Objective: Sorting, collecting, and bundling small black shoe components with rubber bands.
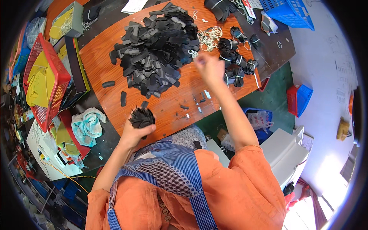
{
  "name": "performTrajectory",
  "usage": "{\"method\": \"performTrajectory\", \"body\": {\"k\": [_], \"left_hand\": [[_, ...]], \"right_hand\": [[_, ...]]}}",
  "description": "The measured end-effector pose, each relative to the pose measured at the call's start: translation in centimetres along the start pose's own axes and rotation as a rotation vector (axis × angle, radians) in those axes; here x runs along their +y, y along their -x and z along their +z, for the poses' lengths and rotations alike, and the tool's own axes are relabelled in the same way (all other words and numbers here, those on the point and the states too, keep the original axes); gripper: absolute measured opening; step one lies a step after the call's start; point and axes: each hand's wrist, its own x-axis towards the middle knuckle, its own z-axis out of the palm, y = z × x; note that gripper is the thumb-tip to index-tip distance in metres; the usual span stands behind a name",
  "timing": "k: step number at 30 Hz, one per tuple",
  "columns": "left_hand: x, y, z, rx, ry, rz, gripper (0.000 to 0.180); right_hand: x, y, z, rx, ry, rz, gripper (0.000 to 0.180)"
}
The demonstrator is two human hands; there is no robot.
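Note:
My left hand (pixel 132 134) is closed around a bundle of thin black curved pieces (pixel 142 118), near the table's front edge. Their ends fan upward. My right hand (pixel 210 69) is over the table, slightly blurred, with its fingers drawn together. White rubber bands (pixel 193 53) show right by its fingertips; whether one is between them I cannot make out. Beyond lies a larger tangle of white rubber bands (pixel 209 38). A big heap of loose black pieces (pixel 157 50) covers the table's middle. Several banded black bundles (pixel 234 57) sit right of my right hand.
The orange wood-grain board (pixel 101 69) lies on a dark table. At left stand a red basket (pixel 48 76) with yellow pieces, a grey box (pixel 73 23) and a crumpled light-blue cloth (pixel 89 125). A blue basket (pixel 287 11) is at the far right.

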Motion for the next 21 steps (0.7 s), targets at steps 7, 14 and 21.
{"method": "performTrajectory", "body": {"k": [7, 14, 21], "left_hand": [[1.4, -4.3, 3.1, -0.063, 0.131, 0.043, 0.046], [2.0, -3.0, 3.0, -0.138, 0.311, -0.079, 0.043], [4.1, -1.2, 3.2, -0.327, 0.213, 0.115, 0.056]], "right_hand": [[-9.3, 9.9, -3.3, -0.349, -0.644, -0.249, 0.014], [-8.5, 12.0, -2.3, -0.721, -2.014, 0.538, 0.014], [-6.0, 11.5, -0.7, -1.006, -1.760, 0.407, 0.020]]}}
